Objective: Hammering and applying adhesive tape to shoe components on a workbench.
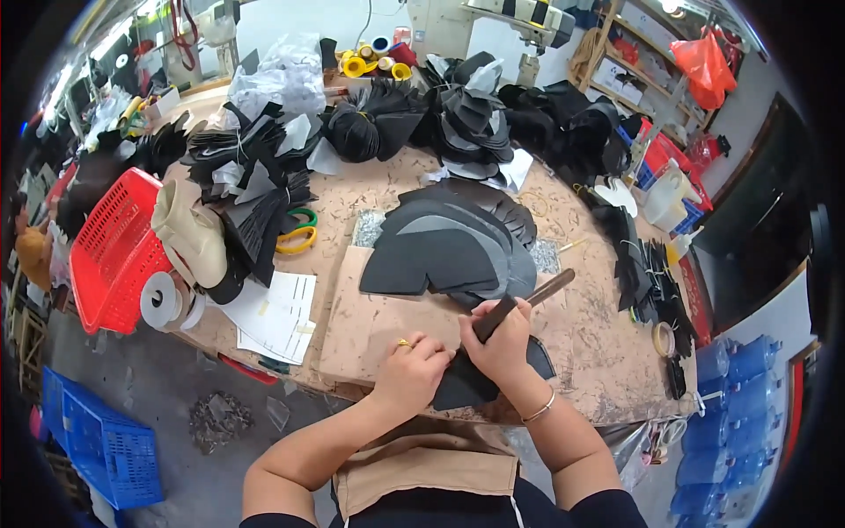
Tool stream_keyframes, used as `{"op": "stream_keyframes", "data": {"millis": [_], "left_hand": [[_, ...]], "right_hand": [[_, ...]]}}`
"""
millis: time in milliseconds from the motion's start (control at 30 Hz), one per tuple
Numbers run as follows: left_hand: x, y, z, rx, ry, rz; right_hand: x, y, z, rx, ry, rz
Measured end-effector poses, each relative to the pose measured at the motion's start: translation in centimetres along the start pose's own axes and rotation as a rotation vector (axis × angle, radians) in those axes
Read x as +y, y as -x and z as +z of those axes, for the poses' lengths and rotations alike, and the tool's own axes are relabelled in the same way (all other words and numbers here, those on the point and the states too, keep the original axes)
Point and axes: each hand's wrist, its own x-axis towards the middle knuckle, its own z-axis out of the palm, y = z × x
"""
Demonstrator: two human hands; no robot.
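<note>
Right hand (503, 345) is clenched around a dark tool (519, 304), its shaft running toward 2 o'clock. Left hand (412, 368), ring on one finger, presses curled fingers onto a black cut piece (466, 385) at the workbench (598, 352) edge. A stack of dark pieces (453, 246) lies at 12 o'clock of the hands; paper sheets (277, 315) at 9 o'clock.

1. A worn, stained brown worktable (607, 352) fills the centre.
2. Grey concrete floor (167, 396) lies at seven o'clock, bearing a blue crate (101, 444).
3. Wooden shelving (647, 84) stands at one o'clock.
4. A pale wall (299, 18) rises at twelve o'clock.
</note>
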Motion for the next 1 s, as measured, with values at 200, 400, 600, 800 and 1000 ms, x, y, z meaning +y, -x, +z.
{"op": "stream_keyframes", "data": {"millis": [200,400,600,800,1000], "left_hand": [[0.7,0.3,0.1,-0.085,-0.236,0.129],[0.3,0.5,0.2,-0.075,-0.237,0.139],[1.1,1.1,-0.6,0.034,-0.044,-0.039],[1.2,1.2,-0.1,-0.049,-0.255,0.107],[1.5,1.2,-0.3,-0.061,-0.318,0.134]], "right_hand": [[-1.3,-1.2,-1.6,0.087,-0.063,0.022],[-0.9,0.5,0.1,0.003,-0.038,0.076],[-0.7,0.5,0.4,0.056,0.01,-0.028],[-0.7,-0.4,-0.3,-0.042,-0.055,0.007],[-1.8,0.3,0.2,-0.044,0.064,-0.053]]}}
